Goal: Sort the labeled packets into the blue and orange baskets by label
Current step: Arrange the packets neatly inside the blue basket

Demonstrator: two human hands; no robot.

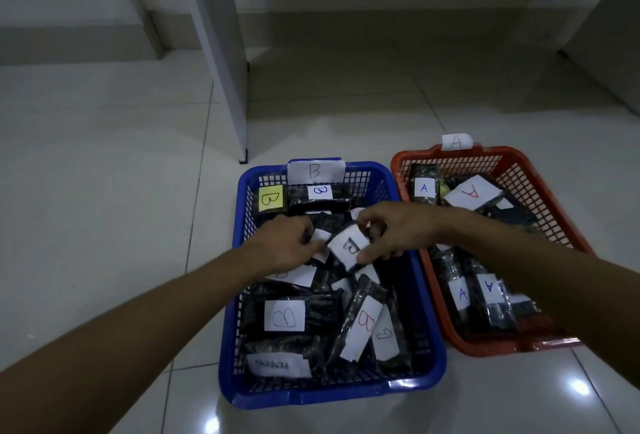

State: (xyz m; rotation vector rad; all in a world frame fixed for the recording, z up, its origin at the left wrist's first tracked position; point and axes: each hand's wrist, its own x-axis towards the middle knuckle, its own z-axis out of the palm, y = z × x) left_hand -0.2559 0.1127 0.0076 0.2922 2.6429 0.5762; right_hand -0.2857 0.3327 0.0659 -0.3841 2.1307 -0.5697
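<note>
Head view: both hands meet over the middle of the blue basket [427,322], the right hand [398,231] pinching a dark packet [348,246] with a white "B" label between thumb and curled fingers, while the left hand [285,243], fingers curled, grips the packet's other edge. Blue basket, tagged "B", holds many B-labelled packets. Orange basket [519,163], tagged "A", stands just beside it on the tiled floor [104,191] and holds A-labelled packets.
</note>
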